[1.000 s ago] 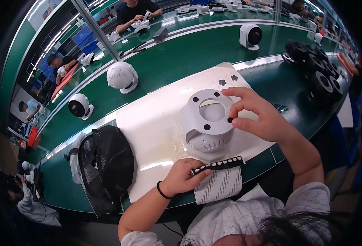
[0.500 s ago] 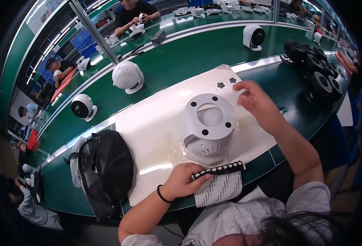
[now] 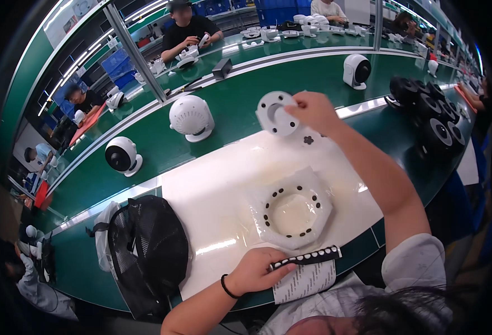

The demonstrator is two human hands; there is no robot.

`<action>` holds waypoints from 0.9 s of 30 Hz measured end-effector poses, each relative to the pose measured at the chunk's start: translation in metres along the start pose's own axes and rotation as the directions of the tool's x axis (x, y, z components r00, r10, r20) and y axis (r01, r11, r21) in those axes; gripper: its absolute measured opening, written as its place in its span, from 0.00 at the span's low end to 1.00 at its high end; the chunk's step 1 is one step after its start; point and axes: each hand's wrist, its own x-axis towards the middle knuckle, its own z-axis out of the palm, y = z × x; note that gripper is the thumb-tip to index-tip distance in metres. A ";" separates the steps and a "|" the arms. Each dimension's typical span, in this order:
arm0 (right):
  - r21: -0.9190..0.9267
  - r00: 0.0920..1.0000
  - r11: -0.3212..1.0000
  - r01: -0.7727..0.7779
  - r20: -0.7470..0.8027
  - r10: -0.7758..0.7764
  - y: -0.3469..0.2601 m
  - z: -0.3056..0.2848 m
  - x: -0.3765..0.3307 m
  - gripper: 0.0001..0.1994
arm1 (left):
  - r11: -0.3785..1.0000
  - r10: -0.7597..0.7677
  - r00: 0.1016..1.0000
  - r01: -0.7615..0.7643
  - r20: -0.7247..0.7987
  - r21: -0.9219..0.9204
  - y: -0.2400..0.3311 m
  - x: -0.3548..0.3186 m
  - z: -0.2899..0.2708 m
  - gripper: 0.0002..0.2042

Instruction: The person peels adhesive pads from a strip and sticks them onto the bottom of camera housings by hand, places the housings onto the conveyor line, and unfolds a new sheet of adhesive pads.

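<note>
My right hand (image 3: 317,114) is closed on the rim of a white housing with a round base (image 3: 267,118), held up above the far side of the mat. Dark round pads sit on that base. In my left hand (image 3: 254,272) is a strip of round pads (image 3: 316,256), black and white, its printed backing sheet (image 3: 304,286) hanging at the near table edge. Between the hands lies a white, many-sided padded holder (image 3: 325,195) with a round opening, black dots around it and clear plastic over it. A dark flower-shaped piece (image 3: 308,140) lies near the raised housing.
A white mat (image 3: 201,204) covers the green table, with a black mesh bag (image 3: 159,234) at its left. White camera-like units (image 3: 191,117) stand beyond. Black round parts (image 3: 438,131) are piled at right. A metal post (image 3: 137,56) rises at far left; co-workers sit beyond.
The white housing has left the padded holder, exposing the holder's opening. My right hand has gripped it and carried it away from me. My left hand keeps the strip. The view has shifted slightly.
</note>
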 end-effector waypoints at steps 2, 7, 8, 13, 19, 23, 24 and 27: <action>-0.391 0.985 0.912 0.122 -0.068 -0.161 0.037 0.036 0.011 0.08 | 0.999 0.031 0.999 -0.031 -0.011 -0.022 0.000 0.000 0.001 0.10; -0.851 0.957 0.501 0.159 0.008 -0.290 0.100 0.082 0.024 0.06 | 0.998 0.020 1.000 -0.018 0.022 -0.068 -0.001 -0.006 -0.007 0.09; -0.877 0.991 0.462 0.131 0.116 -0.061 0.102 0.088 0.025 0.08 | 0.996 0.021 0.999 -0.018 0.034 -0.086 -0.002 -0.005 -0.007 0.10; -0.783 0.919 0.578 0.229 0.369 0.137 0.075 0.081 0.040 0.12 | 0.998 0.012 1.000 -0.011 0.026 -0.066 -0.006 -0.007 -0.009 0.10; -0.333 0.730 0.877 0.347 0.683 -0.029 -0.020 0.127 0.057 0.16 | 0.998 0.018 1.000 -0.017 0.009 -0.052 -0.010 -0.011 -0.009 0.10; -0.331 0.716 0.891 0.311 0.698 0.009 -0.059 0.166 0.069 0.18 | 0.994 0.026 0.999 -0.023 0.023 -0.105 -0.011 -0.013 -0.013 0.11; -0.367 0.728 0.871 0.327 0.685 0.016 -0.058 0.177 0.074 0.23 | 0.993 0.039 0.998 -0.033 0.051 -0.111 -0.012 -0.013 -0.014 0.11; -0.354 0.839 0.900 0.254 0.543 -0.023 -0.052 0.209 0.076 0.27 | 0.993 0.081 0.996 -0.076 0.043 -0.089 -0.021 -0.018 -0.014 0.12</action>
